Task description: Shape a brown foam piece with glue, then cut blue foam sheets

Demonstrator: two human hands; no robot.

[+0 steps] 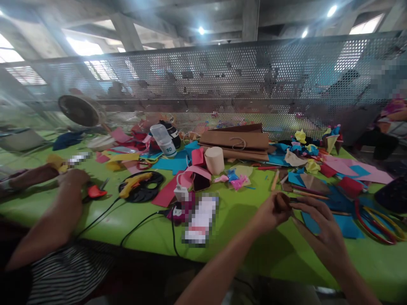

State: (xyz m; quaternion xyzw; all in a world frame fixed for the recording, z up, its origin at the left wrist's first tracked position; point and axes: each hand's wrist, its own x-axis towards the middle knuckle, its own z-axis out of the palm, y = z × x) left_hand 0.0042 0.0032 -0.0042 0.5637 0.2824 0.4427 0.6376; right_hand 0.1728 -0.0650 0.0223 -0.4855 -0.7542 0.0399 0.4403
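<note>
My left hand is closed in a pinch on a small brown paper piece above the green table. My right hand meets it from the right, its fingers curled around the same brown piece and a thin dark stick-like end. Just beyond my hands lie blue paper sheets, a pencil and scraps of coloured paper.
To the left, another person's hands rest near red-handled scissors. A yellow glue gun lies on a black disc, its cable running to the table edge. Brown paper bags, a beige roll, a white bottle, coloured hoops and a perforated metal screen lie behind.
</note>
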